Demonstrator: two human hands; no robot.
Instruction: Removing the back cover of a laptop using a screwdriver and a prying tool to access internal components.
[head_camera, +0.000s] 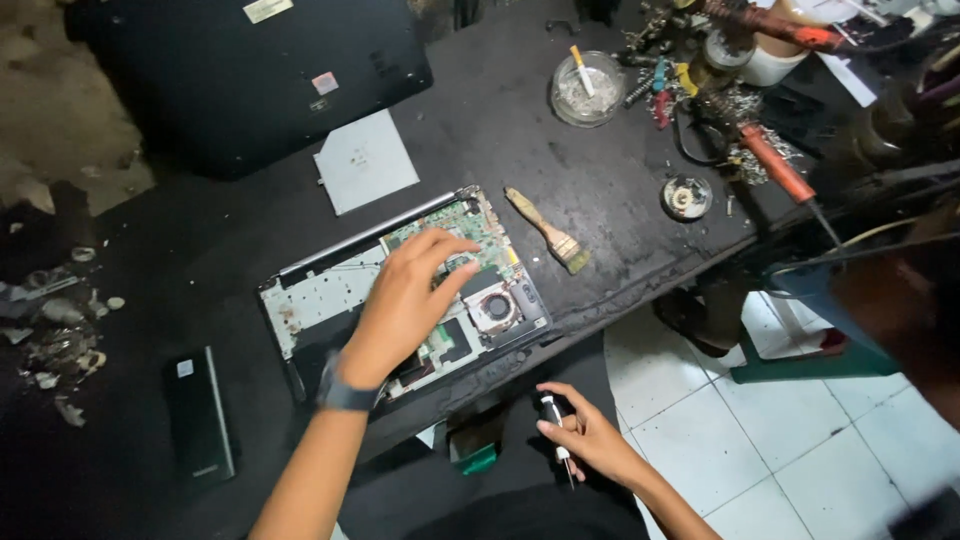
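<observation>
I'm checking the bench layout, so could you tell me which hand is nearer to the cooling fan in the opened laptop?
Left. The left hand rests on the board just beside the cooling fan. The right hand is off the bench edge, below the fan, holding a screwdriver.

A dark, scuffed tabletop (600, 190) carried an opened laptop chassis with exposed green circuit board (400, 290), a wooden-handled paintbrush (548, 231), a glass ashtray (587, 90), a grey square panel (365, 160), a black laptop lid (240, 80) and a slim black rectangular battery (200, 415).

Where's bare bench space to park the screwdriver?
Bare patch between paintbrush, ashtray and the grey plate. Another between the opened laptop and the black slab. Crowded at the far right corner with soldering tools.
</observation>
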